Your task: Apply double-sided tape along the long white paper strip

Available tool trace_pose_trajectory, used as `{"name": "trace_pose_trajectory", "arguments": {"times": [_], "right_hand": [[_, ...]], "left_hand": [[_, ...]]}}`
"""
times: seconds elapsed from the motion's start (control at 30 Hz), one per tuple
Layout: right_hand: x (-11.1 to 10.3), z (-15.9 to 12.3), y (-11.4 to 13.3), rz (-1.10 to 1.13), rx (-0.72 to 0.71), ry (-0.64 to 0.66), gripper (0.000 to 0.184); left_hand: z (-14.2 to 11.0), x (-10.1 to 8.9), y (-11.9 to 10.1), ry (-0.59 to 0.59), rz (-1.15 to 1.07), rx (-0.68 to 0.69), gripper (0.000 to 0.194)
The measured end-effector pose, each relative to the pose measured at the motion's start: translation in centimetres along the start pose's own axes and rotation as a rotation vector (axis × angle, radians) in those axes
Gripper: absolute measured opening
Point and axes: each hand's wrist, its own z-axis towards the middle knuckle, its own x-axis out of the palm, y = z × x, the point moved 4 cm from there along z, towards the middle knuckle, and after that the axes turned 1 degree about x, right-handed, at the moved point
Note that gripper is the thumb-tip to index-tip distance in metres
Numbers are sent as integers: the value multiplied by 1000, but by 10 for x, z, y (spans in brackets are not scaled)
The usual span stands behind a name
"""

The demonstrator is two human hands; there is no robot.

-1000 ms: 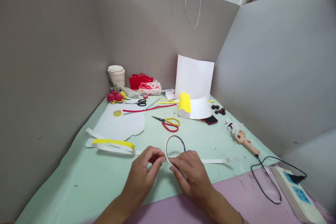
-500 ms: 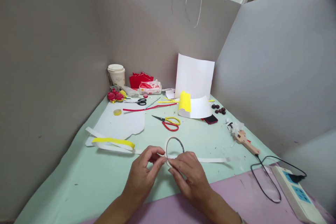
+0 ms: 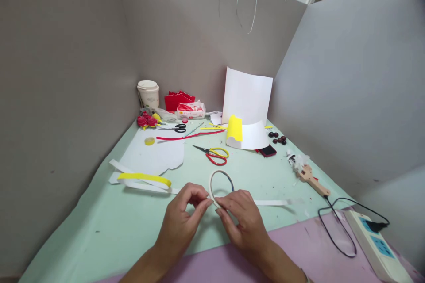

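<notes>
Just above the near part of the table, a thin whitish tape roll point(image 3: 211, 182) stands on edge between my hands. The fingers and thumb of my right hand point(image 3: 244, 216) pinch its lower right side. My left hand point(image 3: 184, 212) has thumb and forefinger pressed together at the roll's lower left edge; whether a tape end is between them is too small to make out. Behind the hands runs a long white paper strip point(image 3: 270, 202), partly hidden by them. Its left part lies folded beside a yellow corrugated strip point(image 3: 144, 179).
Scissors with red and yellow handles point(image 3: 212, 154) lie beyond the roll. White paper point(image 3: 162, 157) and a yellow tape roll point(image 3: 149, 141) are at left. A glue gun point(image 3: 312, 181), its cable and a power strip point(image 3: 375, 241) occupy the right. A lidded cup point(image 3: 148, 95) stands far left.
My left and right fingertips have drawn slightly apart at the bottom of the tape roll. The roll has tilted a little, and the whole view has shifted slightly.
</notes>
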Motion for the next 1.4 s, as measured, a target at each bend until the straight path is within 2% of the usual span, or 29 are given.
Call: {"name": "trace_pose_trajectory", "arguments": {"times": [0.27,0.4,0.47,0.6,0.77,0.93,1.0,1.1,1.2,1.27,1.33,1.4], "right_hand": [[-6,3,-1,-96,1,-39,23],[-11,4,-6,-106,49,-25,25],[-14,5,-6,-96,49,6,26],[-22,11,0,-46,75,136,14],[-33,21,3,225,374,428,9],[-21,9,-10,785,766,801,27],[-13,4,-18,891,849,824,29],[-2,3,-30,905,919,787,25],[3,7,-36,883,952,779,22],[4,11,-38,873,958,777,22],[3,16,-40,870,969,775,23],[4,20,-42,879,969,767,23]], "left_hand": [[1,0,-4,14,-67,-59,13],[2,0,-2,30,-94,-95,14],[2,-1,-1,35,-116,-114,15],[4,-5,-3,65,-193,-157,18],[4,-5,-4,143,-261,-273,22],[-2,-10,1,111,-260,-338,25],[-3,-12,5,81,-251,-360,26],[-2,-16,13,36,-225,-396,25],[-1,-24,22,-72,-118,-374,29],[-2,-30,26,-140,75,-328,28],[-3,-33,29,-142,309,-256,22],[-5,-32,31,-96,489,-146,18]]}}
